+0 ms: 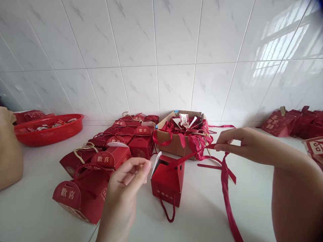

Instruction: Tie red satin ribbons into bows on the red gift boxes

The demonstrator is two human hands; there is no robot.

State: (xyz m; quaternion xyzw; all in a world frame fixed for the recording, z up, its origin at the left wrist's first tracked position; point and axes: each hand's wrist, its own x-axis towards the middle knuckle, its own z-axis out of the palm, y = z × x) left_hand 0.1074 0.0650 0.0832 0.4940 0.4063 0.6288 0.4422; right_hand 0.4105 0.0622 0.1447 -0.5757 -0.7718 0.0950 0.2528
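Note:
My right hand pinches a dark red ribbon between thumb and fingers. One stretch of it slants down left over a small red gift box, where it blends into the red; a long tail hangs below the hand. The box stands with its lid flaps up, and a twisted red cord handle droops down its front. Just left of this box, my left hand is closed, thumb against fingertips; whatever it may hold is too small or hidden to make out.
Closed red gift boxes with rope handles crowd the left side. Behind the small box, a cardboard box overflows with ribbons and tags. A red plastic basket of wrapped pieces sits far left, red bags far right. White tiled wall backs the counter.

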